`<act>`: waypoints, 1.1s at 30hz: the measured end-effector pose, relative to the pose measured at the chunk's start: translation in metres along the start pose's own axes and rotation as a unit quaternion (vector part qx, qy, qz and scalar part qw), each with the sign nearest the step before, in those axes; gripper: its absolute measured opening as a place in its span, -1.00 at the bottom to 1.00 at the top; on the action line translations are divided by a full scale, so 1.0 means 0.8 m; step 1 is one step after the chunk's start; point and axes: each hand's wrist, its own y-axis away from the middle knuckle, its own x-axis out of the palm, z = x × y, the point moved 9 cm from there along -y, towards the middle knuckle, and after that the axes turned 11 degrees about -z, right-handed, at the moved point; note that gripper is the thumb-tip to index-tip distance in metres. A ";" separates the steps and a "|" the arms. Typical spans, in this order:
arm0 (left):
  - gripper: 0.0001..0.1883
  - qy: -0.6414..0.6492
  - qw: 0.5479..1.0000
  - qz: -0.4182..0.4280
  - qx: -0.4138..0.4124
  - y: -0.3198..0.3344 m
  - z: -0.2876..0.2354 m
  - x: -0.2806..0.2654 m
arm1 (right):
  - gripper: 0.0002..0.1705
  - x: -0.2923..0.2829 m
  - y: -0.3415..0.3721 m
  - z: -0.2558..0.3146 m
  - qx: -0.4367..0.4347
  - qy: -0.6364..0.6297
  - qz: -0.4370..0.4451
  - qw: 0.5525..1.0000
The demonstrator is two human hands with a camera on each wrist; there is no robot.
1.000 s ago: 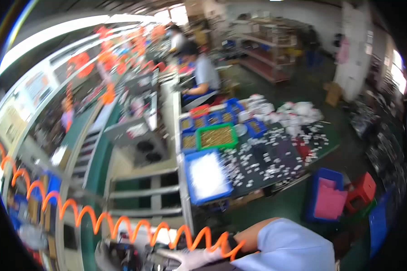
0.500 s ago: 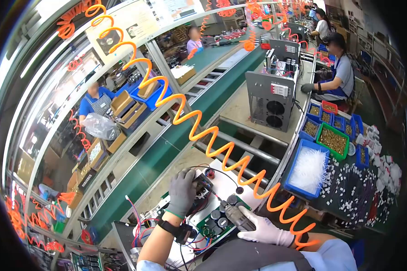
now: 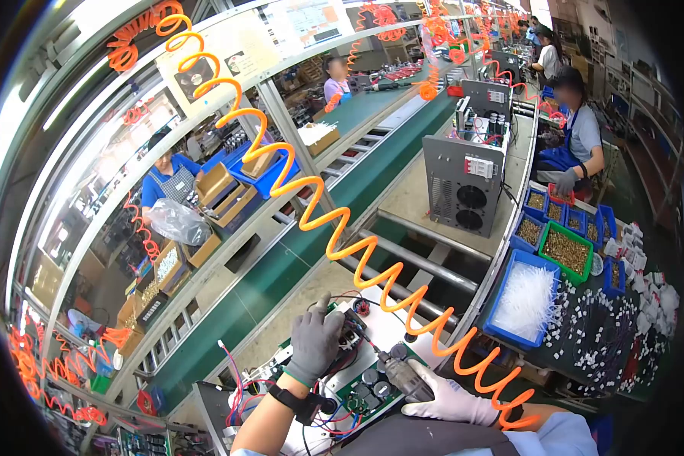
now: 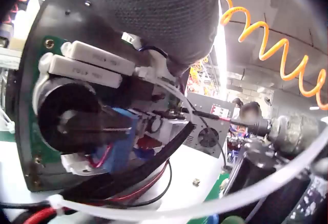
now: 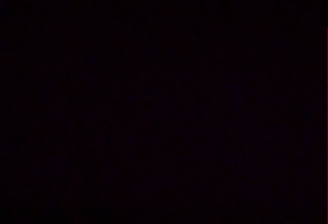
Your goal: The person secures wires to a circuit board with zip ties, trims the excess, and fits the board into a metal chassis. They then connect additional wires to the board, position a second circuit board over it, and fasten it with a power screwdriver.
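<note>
My left hand [image 3: 317, 342], in a grey glove, holds a small circuit board [image 4: 38, 126] at its top edge, index finger raised. In the left wrist view the glove covers the top of this board, which carries white resistors [image 4: 87, 65] and a round black coil. My right hand [image 3: 450, 397], in a white glove, grips a power screwdriver [image 3: 404, 378]. Its thin bit points left at the parts beside my left fingers; the tip is hard to make out among them. Beneath lies a white panel [image 3: 384, 304] with a green board bearing large capacitors [image 3: 372, 387]. The right wrist view is black.
An orange coiled hose [image 3: 349, 220] crosses in front of me toward my right wrist. Rollers [image 3: 425, 254] and a grey fan-fitted unit [image 3: 463, 186] lie ahead. A blue bin of white ties [image 3: 520, 296] and a green bin of brass parts [image 3: 566, 251] stand right. Another worker [image 3: 577, 137] sits beyond.
The head view has swung from the right-hand side table back to the work. Over the last half second my left index finger has lifted; the screwdriver stays in my right hand.
</note>
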 end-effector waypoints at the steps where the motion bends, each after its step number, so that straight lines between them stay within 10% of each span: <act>1: -0.75 -0.027 0.999 0.010 0.027 0.001 -0.006 -0.002 | 0.30 0.001 0.000 -0.001 0.007 -0.018 0.005 1.000; 31: -0.86 -0.049 0.997 0.018 0.049 0.004 -0.013 0.008 | 0.20 -0.003 -0.010 0.001 -0.045 -0.011 -0.023 0.999; 33: -0.84 0.068 0.997 0.012 -0.026 0.004 -0.007 -0.010 | 0.07 -0.004 0.011 0.000 0.080 -0.092 0.046 0.991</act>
